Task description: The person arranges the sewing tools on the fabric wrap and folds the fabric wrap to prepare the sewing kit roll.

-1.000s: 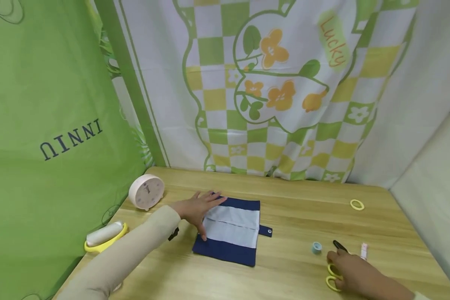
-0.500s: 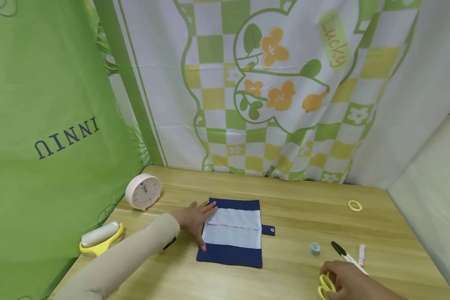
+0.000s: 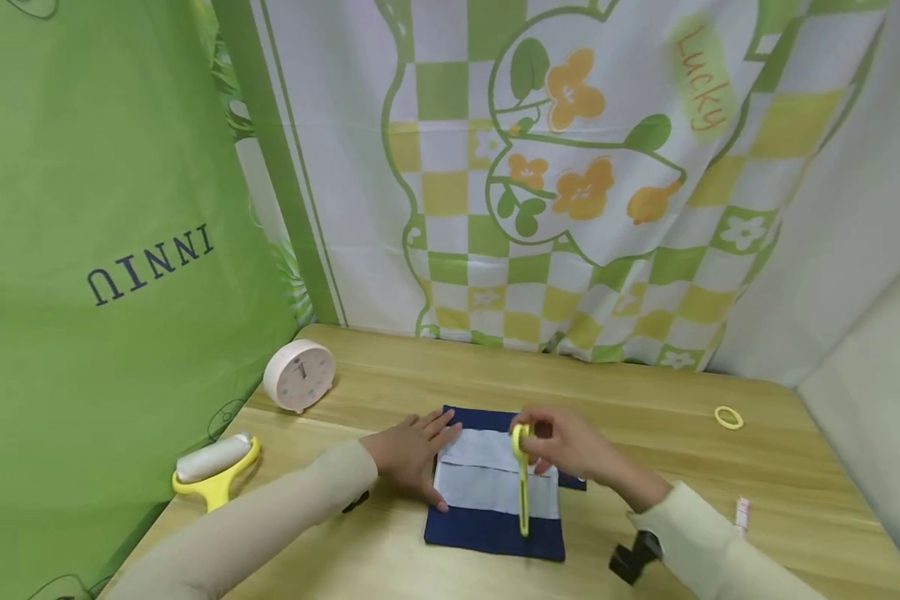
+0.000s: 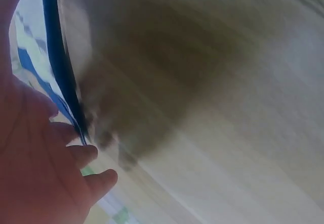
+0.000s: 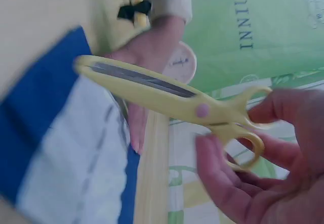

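An unfolded navy cloth case [image 3: 495, 533] with a pale lining lies flat on the table; its snap tab [image 3: 572, 482] sticks out on the right. My left hand [image 3: 412, 457] rests on the case's left edge, fingers spread and straight. In the left wrist view the case's edge [image 4: 63, 57] runs beside that hand's fingers. Over the case my right hand [image 3: 570, 450] holds yellow scissors [image 3: 524, 496] by their handle loops. The right wrist view shows the scissors [image 5: 147, 90] with blades together, pointing away from the hand.
A pink clock [image 3: 298, 377] and a yellow-handled lint roller [image 3: 213, 462] stand at the table's left. On the right lie a yellow ring [image 3: 728, 417] and a small pinkish-white stick [image 3: 742, 512]. Curtains [image 3: 330, 167] close off the table's back and sides.
My right hand has picked up the scissors from the table's right and carried them left over the case. The left hand stays on the case's left edge.
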Motion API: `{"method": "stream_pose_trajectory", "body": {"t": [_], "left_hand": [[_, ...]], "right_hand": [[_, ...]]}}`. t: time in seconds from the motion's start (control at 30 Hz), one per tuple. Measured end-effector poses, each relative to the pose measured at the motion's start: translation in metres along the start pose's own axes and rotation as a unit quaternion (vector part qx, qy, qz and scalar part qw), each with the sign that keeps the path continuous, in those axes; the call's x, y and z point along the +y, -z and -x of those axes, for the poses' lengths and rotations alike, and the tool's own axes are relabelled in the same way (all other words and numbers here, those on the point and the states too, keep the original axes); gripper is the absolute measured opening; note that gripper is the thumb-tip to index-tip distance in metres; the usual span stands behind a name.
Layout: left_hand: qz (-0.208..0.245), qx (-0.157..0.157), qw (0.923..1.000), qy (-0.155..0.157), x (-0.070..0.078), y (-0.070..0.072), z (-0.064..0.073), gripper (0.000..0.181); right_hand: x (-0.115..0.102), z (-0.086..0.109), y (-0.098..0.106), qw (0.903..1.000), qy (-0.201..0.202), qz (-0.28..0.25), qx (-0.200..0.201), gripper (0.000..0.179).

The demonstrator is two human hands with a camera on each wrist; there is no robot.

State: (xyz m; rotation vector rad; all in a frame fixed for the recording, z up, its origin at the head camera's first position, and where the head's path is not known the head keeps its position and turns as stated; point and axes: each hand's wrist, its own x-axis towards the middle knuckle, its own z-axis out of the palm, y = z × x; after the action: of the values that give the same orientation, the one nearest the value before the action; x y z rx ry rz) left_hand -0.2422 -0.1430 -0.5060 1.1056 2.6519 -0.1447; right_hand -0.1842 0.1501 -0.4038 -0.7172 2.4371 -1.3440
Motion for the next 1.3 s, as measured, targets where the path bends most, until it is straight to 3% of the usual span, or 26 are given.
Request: {"method": "stream_pose_trajectory", "body": {"t": [0.13,0.2,0.3,0.53,0.77,0.93,1.3], "left_hand": [[-0.021,0.01,0.9995,0.022,-0.007,0.009,-0.002,0.132],[-0.025,0.008,0.9993,0.027,-0.009,0.013,0.001,0.133],[-0.015,0.007,0.9997,0.021,-0.009,0.015,0.004,0.133],[-0.013,0.007,0.9998,0.015,-0.011,0.005,0.007,0.138],[0.017,-0.005,0.9998,0.0,-0.01,-0.004,0.008,0.141],[0.025,-0.011,0.9996,-0.001,-0.01,-0.01,0.008,0.144],[0.04,-0.034,0.9985,0.018,-0.01,-0.001,0.003,0.144]], "right_hand": [[-0.006,-0.056,0.001,0.9959,-0.007,0.057,0.069,0.015],[-0.007,-0.077,-0.001,0.9932,-0.016,0.086,0.077,0.017],[-0.006,-0.1,-0.008,0.9922,-0.029,0.106,0.058,0.018],[0.003,-0.133,-0.028,0.9905,-0.07,0.119,0.005,0.018],[0.025,-0.147,-0.033,0.9857,-0.137,0.098,0.003,0.014],[0.036,-0.148,-0.032,0.9837,-0.155,0.089,0.011,0.014],[0.045,-0.148,-0.046,0.9806,-0.16,0.06,-0.096,0.016]]}}
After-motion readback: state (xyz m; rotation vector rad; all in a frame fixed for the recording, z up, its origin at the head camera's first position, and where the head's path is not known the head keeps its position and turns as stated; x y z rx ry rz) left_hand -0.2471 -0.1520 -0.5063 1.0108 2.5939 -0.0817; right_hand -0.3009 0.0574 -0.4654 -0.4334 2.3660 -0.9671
